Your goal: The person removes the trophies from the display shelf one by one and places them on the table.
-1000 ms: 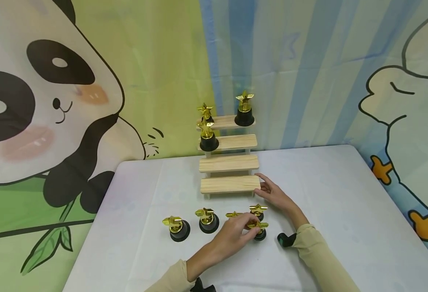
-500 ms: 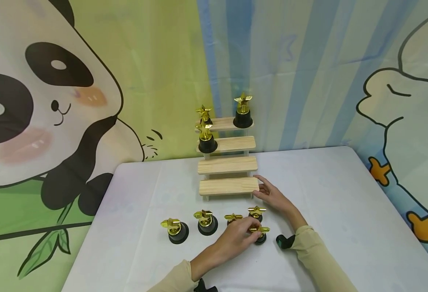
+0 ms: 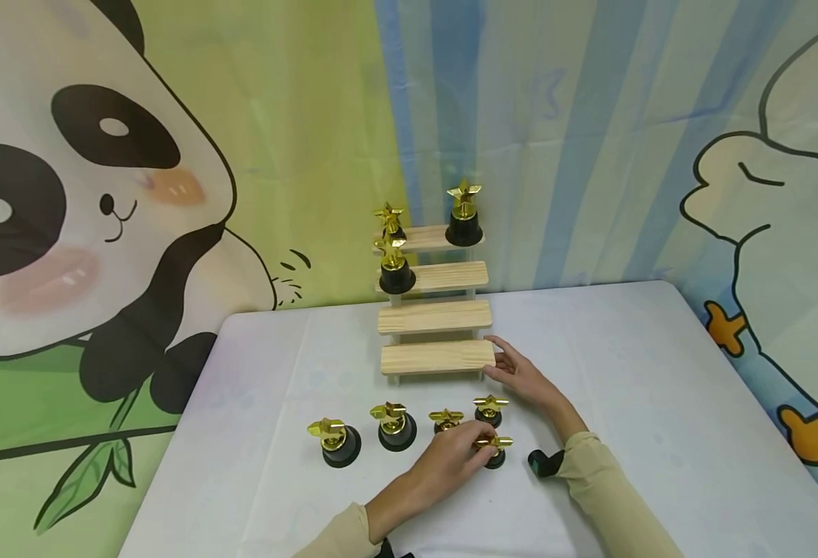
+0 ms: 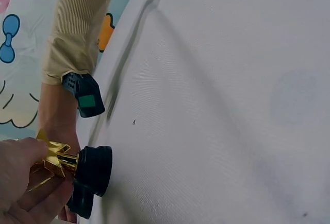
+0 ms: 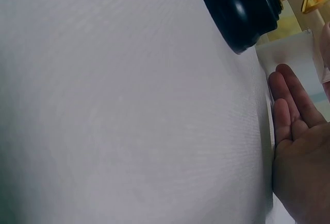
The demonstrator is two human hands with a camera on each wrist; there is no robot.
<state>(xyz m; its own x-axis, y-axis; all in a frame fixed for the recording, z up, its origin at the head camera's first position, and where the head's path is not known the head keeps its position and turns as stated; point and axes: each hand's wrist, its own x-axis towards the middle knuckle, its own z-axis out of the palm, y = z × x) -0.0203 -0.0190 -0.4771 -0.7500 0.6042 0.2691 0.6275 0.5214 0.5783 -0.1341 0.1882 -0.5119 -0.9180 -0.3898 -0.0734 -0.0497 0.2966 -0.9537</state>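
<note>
My left hand (image 3: 447,459) pinches the gold star of a star trophy (image 4: 95,168) between thumb and fingers; its black round base is upright, close to the tabletop. In the head view, the hand partly covers this trophy. My right hand (image 3: 526,380) grips the right end of the lowest step of a wooden tiered display stand (image 3: 437,358), thumb in front and index finger behind. In the right wrist view, the other fingers (image 5: 296,98) extend loosely below the step. Beside the left hand stand a trophy (image 3: 488,411) and another trophy (image 3: 446,419).
Two more star trophies stand left on the white table (image 3: 262,434): one trophy (image 3: 340,443) and another trophy (image 3: 395,428). The stand bears a trophy (image 3: 464,217) at top right, a trophy (image 3: 390,217) at top left and a trophy (image 3: 396,271) one step lower.
My left hand has drawn slightly toward me with the pinched trophy, uncovering more of the trophy behind it. The right hand stays at the stand's end. The head view has shifted a little.
</note>
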